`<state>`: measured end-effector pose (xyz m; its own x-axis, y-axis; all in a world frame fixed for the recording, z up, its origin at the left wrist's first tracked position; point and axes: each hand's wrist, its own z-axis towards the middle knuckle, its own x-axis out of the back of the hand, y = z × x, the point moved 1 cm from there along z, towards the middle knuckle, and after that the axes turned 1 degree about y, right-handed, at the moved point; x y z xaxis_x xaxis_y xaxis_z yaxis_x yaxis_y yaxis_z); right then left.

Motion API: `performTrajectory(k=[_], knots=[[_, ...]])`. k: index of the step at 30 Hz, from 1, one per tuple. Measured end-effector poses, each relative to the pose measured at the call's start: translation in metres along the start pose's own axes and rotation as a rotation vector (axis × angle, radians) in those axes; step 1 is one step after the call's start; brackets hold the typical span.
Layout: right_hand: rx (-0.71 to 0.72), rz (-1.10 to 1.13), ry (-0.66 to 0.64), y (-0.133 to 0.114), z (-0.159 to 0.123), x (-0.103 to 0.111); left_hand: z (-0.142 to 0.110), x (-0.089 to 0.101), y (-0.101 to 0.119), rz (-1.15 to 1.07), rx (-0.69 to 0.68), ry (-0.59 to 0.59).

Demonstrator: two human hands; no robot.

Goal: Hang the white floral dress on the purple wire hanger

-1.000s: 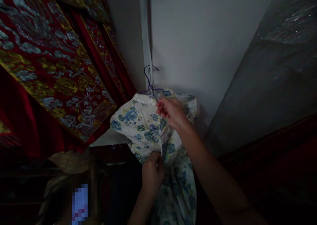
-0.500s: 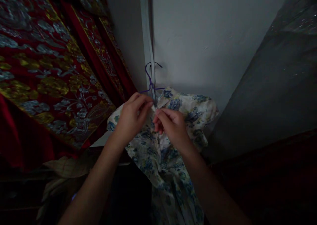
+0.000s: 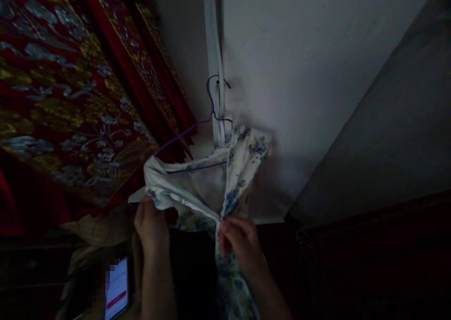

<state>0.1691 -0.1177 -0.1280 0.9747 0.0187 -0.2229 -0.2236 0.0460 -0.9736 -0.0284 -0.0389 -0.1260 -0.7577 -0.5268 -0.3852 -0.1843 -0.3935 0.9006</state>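
A white floral dress [image 3: 243,169] with blue flowers hangs on a purple hanger [image 3: 183,133], its neck opening spread in a V. At the point of that V, my right hand [image 3: 241,240] pinches the fabric edge between thumb and fingers; a small fastener there is too dark to make out. My left hand [image 3: 151,223] is at the left sleeve edge, fingers curled against the cloth and partly hidden. The dress's left shoulder droops off the hanger's arm, showing the pale inner side.
The hanger hooks onto a nail by a pale strip [image 3: 213,33] on the grey wall [image 3: 299,75]. A red embroidered cloth [image 3: 70,89] with gold and silver flowers hangs at left. Below it, a lit phone [image 3: 118,287] lies on a light-coloured cloth or bag.
My left hand has moved from the collar down and left to the sleeve. My right hand has gone lower along the opening, and the neckline now gapes wide, baring the hanger.
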Motion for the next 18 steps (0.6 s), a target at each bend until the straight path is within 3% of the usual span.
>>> performTrajectory(k=[3, 6, 9, 11, 16, 18], knots=[[-0.03, 0.022, -0.011, 0.002, -0.015, -0.003, -0.038, 0.015, -0.043, -0.111, 0.19, 0.011], [-0.068, -0.009, -0.019, 0.001, -0.021, 0.013, -0.057, 0.024, -0.062, -0.058, 0.363, -0.124], [-0.103, -0.11, -0.054, -0.001, -0.027, 0.034, -0.067, 0.027, -0.063, 0.184, 0.339, -0.394], [-0.106, -0.189, -0.055, 0.0, -0.031, 0.047, -0.076, 0.028, -0.061, 0.284, 0.291, -0.484], [-0.2, -0.322, -0.237, 0.008, -0.037, 0.066, -0.101, 0.031, -0.037, 0.115, 0.355, -0.303], [-0.157, -0.33, -0.16, 0.008, -0.034, 0.071, -0.105, 0.029, -0.019, -0.029, 0.368, -0.274]])
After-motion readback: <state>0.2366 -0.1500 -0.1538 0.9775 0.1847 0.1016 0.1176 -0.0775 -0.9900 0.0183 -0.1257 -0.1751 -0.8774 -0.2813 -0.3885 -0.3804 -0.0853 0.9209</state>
